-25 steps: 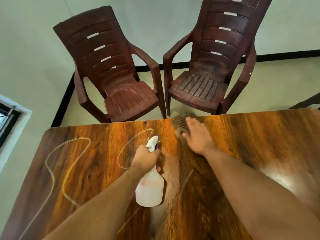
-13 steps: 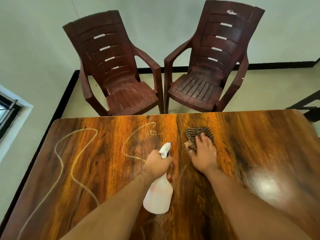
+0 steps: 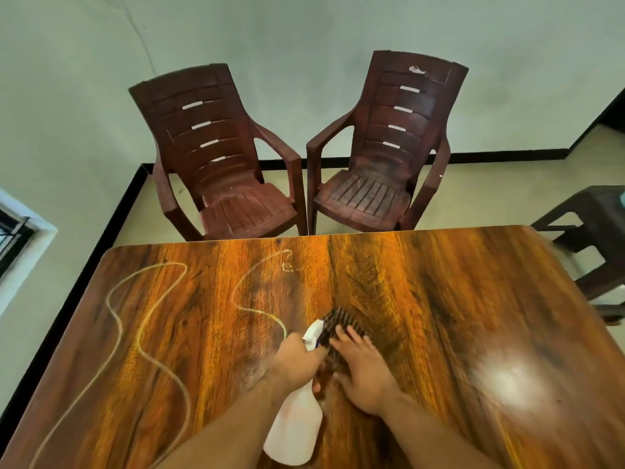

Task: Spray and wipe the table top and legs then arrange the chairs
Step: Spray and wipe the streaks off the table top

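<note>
Head view was studied first, it was said by the first speaker. "Where was the spray bottle [image 3: 293, 431] kept, and why so?"

"It was gripped by the left hand [image 3: 297, 362], the fingers curled round its neck, with the white nozzle pointed forward over the table top [image 3: 456, 299]. It was held just beside the cloth, probably so that more spray could be given without anything being put down. Whether its base touched the wood could not be told."

"And the cloth [image 3: 340, 324]?"

"It was pressed on the table top, near the middle, under the right hand [image 3: 365, 377]. The fingers were laid spread and rather straight over it, not closed around it. A flat hand is judged to give wide pressure for wiping."

"What was left to be cleaned?"

"Pale wavy lines [image 3: 145, 333] were seen on the left half of the top, apart from the cloth. The legs were hidden below the top. The left chair [image 3: 220, 184] and the right chair [image 3: 382, 177] were stood side by side beyond the far edge, before the wall, and a dark stool [image 3: 595, 225] was seen at the right. It is judged that the chairs were set back so that edges and legs could be reached, and that they were not yet arranged."
</note>
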Demonstrator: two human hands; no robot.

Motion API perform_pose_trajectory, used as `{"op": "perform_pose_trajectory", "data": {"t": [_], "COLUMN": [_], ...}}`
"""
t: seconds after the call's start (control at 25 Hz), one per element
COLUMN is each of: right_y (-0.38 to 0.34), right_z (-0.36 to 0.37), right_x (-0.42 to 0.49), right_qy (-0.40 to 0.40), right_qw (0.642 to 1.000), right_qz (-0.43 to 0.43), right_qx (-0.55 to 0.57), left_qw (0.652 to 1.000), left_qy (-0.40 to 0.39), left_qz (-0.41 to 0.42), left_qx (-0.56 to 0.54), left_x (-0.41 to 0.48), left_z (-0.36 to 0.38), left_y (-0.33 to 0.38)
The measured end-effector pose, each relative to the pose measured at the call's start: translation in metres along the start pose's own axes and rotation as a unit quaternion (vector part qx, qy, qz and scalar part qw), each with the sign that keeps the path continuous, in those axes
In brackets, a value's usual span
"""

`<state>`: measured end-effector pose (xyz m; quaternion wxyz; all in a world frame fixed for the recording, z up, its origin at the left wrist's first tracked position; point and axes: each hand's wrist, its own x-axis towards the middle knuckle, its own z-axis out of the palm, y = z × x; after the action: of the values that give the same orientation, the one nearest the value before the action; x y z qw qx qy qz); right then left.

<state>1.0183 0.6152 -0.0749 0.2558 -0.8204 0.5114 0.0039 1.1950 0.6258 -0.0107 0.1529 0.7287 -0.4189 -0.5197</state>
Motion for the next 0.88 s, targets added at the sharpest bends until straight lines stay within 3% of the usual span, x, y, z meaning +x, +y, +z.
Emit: {"op": "perform_pose_trajectory", "data": {"t": [0.04, 0.08, 0.2, 0.24, 0.32, 0.4, 0.44, 0.52, 0.56, 0.6, 0.64, 0.76, 0.84, 0.88], "right_y": [0.017, 0.037, 0.051, 0.036, 0.016, 0.04, 0.059, 0.077, 0.067, 0.046, 0.018, 0.0, 0.034, 0.046], "right_z": [-0.002, -0.006, -0.011, -0.003, 0.014, 0.011, 0.005, -0.002, 0.001, 0.012, 0.024, 0.041, 0.027, 0.022], "right_x": [-0.015, -0.02, -0.027, -0.032, -0.057, -0.083, -0.088, -0.085, -0.082, -0.082, -0.086, -0.131, -0.136, -0.127], "right_qy": [-0.01, 0.0, 0.093, 0.106, 0.051, -0.003, -0.008, 0.04, 0.059, 0.08, 0.082, 0.004, -0.025, -0.008], "right_qw": [1.0, 1.0, 0.956, 0.957, 0.993, 1.0, 1.0, 0.983, 0.963, 0.957, 0.965, 0.999, 1.0, 0.996], "right_qz": [-0.024, 0.005, 0.27, 0.264, 0.106, -0.016, 0.003, 0.175, 0.256, 0.275, 0.242, 0.021, 0.015, 0.087], "right_qx": [0.007, 0.023, 0.066, 0.064, 0.033, 0.022, 0.026, 0.041, 0.056, 0.056, 0.053, 0.024, 0.009, 0.013], "left_qw": [1.0, 1.0, 0.999, 0.998, 0.998, 0.998, 0.997, 0.994, 0.992, 0.99, 0.987, 0.981, 0.98, 0.981], "left_qy": [-0.005, -0.016, -0.046, -0.053, -0.054, -0.061, -0.07, -0.098, -0.111, -0.123, -0.135, -0.164, -0.172, -0.171], "left_qz": [0.002, -0.003, -0.022, -0.023, -0.017, -0.016, -0.024, -0.035, -0.03, -0.021, -0.016, -0.003, -0.024, -0.029], "left_qx": [0.005, 0.008, 0.003, 0.006, 0.017, 0.031, 0.03, 0.039, 0.056, 0.073, 0.08, 0.1, 0.1, 0.092], "left_x": [-0.007, -0.012, -0.029, -0.034, -0.043, -0.053, -0.059, -0.071, -0.077, -0.083, -0.091, -0.114, -0.132, -0.14], "left_z": [0.002, 0.004, 0.014, 0.019, 0.027, 0.033, 0.035, 0.036, 0.038, 0.04, 0.042, 0.047, 0.049, 0.051], "left_y": [-0.002, -0.004, -0.015, -0.02, -0.027, -0.035, -0.038, -0.047, -0.05, -0.056, -0.058, -0.071, -0.085, -0.093]}}
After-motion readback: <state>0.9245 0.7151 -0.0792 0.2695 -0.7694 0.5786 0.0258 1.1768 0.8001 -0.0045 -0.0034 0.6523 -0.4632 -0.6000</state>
